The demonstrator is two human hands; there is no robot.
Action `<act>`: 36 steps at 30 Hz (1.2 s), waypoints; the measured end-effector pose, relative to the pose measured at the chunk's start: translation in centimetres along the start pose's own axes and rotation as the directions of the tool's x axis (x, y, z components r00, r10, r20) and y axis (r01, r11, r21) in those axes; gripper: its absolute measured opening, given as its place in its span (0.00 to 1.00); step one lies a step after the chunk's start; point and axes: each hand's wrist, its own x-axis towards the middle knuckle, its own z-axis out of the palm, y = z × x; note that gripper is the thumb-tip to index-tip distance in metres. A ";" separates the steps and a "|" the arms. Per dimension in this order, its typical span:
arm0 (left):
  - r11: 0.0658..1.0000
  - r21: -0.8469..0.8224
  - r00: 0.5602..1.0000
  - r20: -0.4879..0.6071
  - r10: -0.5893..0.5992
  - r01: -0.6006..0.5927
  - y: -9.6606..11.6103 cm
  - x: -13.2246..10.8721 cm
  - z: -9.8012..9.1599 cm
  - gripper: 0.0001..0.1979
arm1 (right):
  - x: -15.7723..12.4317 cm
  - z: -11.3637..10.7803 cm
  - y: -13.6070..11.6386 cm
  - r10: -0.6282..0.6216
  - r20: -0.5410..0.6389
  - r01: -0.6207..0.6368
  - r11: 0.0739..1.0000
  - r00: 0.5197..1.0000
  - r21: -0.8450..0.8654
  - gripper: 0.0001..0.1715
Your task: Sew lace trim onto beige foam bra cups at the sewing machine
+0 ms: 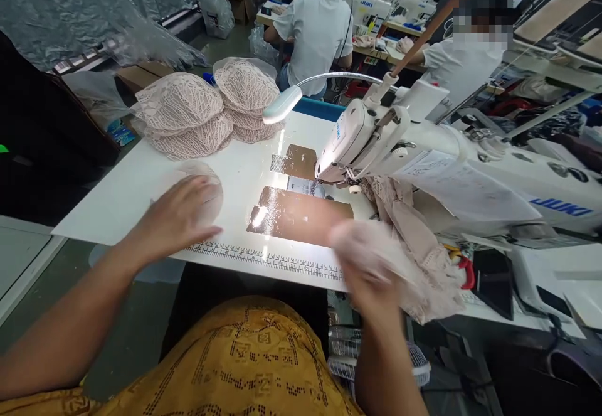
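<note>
Open left hand (181, 211) overlaps sheer, pale, rounded fabric (215, 197) at left; blurred pale-pink cloth (379, 246) obscures right hand (369, 283), grip unclear.

There's a decent open lane on the white surface (244, 165), between the left hand (183, 212) and the flat brown patches (301, 212), low enough for hands to skim over. Back left is pretty much walled off by two stacks of lace cups (183, 115). The JUKI sewing machine (357, 133) blocks the right, super tight under the needle, with a lamp (283, 105) overhanging behind. Bunched lace fabric (437, 278) crowds the side by the right hand (369, 259).
</note>
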 end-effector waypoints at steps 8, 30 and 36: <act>0.844 -0.535 0.956 0.225 0.188 -0.040 6.0 1.1 0.7 0.19 | 1.7 5.0 -0.1 -0.327 0.235 0.370 0.913 0.915 -0.173 0.05; 0.151 -0.909 0.879 0.414 0.235 0.388 6.2 0.2 2.9 0.28 | 2.7 5.0 2.4 0.062 0.282 -0.144 0.949 0.957 0.279 0.19; -0.089 -0.916 0.920 0.388 0.062 0.392 6.8 -1.2 4.2 0.15 | 2.8 4.9 3.0 0.056 -0.016 -0.050 0.968 0.998 0.246 0.36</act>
